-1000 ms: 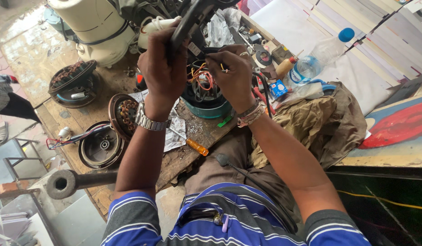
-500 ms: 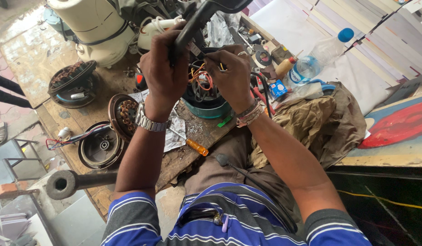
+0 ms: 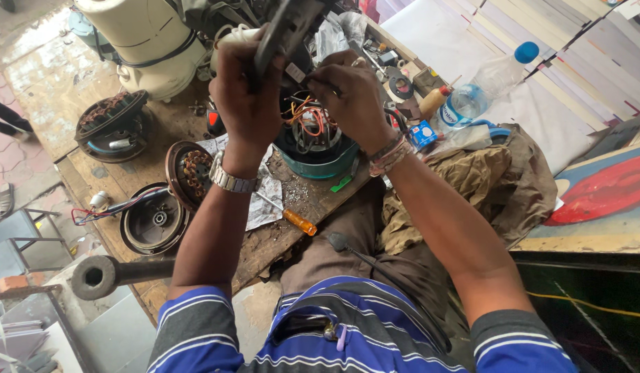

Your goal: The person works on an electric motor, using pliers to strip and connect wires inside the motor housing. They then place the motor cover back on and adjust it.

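My left hand (image 3: pixel 247 103), with a metal wristwatch, is shut on a dark elongated tool or part (image 3: pixel 282 34) held up over a teal-rimmed motor (image 3: pixel 320 162). Orange and red wires (image 3: pixel 307 121) stick up from that motor. My right hand (image 3: pixel 347 93), wearing thread bracelets, pinches something small right beside the dark part, above the wires; what it pinches is too small to tell. The motor stands on a worn wooden bench (image 3: pixel 264 242).
An orange-handled screwdriver (image 3: pixel 292 217) lies on crumpled paper near the bench edge. Dark motor housings (image 3: pixel 154 221) and a copper-wound stator (image 3: pixel 192 173) sit left. A cream appliance body (image 3: pixel 144 41) stands at the back, a clear bottle with a blue cap (image 3: pixel 485 79) right, brown cloth (image 3: pixel 485 179) beside it.
Both hands stay over the motor; the dark part in my left hand has tilted slightly and my right hand's fingers have shifted closer to it.
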